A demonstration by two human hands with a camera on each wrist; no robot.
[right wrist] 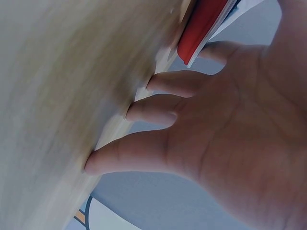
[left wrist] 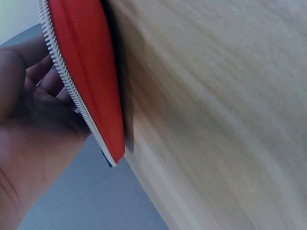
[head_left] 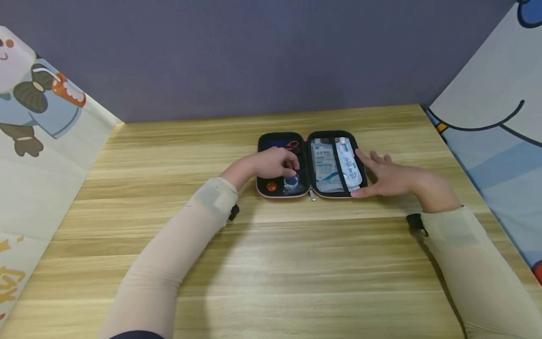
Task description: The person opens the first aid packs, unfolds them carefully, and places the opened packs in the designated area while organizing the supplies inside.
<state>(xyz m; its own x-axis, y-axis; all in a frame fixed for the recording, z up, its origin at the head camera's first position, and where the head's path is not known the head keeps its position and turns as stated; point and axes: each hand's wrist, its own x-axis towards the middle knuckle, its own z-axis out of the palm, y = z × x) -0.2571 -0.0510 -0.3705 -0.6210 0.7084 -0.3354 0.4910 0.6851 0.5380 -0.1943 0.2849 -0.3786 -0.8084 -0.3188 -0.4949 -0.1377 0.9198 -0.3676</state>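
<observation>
A small zip case (head_left: pixel 308 162), black inside and red outside, lies unfolded on the table. My left hand (head_left: pixel 275 162) is over its left half with fingers bent, thumb tip beside a round item in clear plastic (head_left: pixel 291 181). Whether it pinches anything there I cannot tell. Behind the case wall (left wrist: pixel 88 72), the left wrist view shows part of that hand. My right hand (head_left: pixel 383 179) is spread at the right edge, its thumb at the near corner and one finger along the side. Other fingertips (right wrist: pixel 96 163) touch the table in the right wrist view.
Flat packets (head_left: pixel 325 165) and a narrow white packet (head_left: pixel 348 162) sit under a black strap in the right half. Orange scissor-like handles (head_left: pixel 293 145) and a round orange badge (head_left: pixel 271 187) show on the left. A zipper pull (head_left: pixel 312 195) hangs at the fold. Behind the table (head_left: pixel 296 263) stands a grey panel (head_left: pixel 271 61).
</observation>
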